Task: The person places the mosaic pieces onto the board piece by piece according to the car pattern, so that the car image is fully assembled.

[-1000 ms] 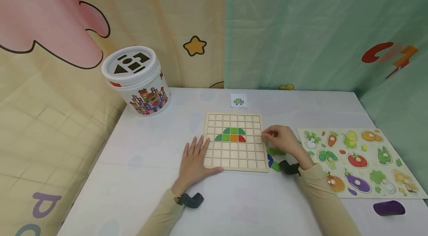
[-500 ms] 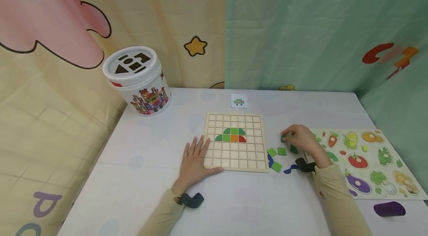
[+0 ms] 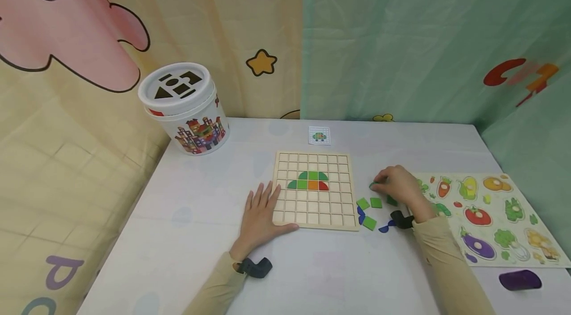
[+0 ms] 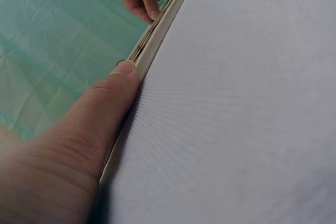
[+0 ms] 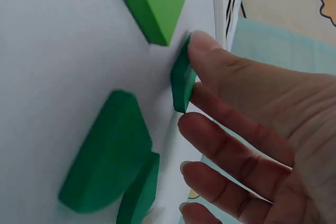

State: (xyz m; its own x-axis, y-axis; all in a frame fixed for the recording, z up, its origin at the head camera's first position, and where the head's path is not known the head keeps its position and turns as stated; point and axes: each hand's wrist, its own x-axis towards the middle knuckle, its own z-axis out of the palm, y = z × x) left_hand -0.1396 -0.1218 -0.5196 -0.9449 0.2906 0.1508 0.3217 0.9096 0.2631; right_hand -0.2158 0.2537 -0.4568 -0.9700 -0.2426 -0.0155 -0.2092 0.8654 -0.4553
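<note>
Your R hand (image 3: 398,185) has shifted slightly twd grid board (image 3: 312,208); fingers pinch dk-green tile (image 5: 181,83), long axis approx vert. in R-wrist view. L hand (image 3: 260,216): fingers spread, touching board edge.

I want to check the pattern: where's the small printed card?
In the head view, the card lies on the table just beyond the grid board, to the right of the bucket.

Soft, even light filled the head view, leaving faint shadows on the table (image 3: 187,255). The left wrist view was greyer, a dark shadow edging the board (image 4: 167,24) left of centre. In the dim right wrist view, lower-left pieces (image 5: 107,150) looked soft.
</note>
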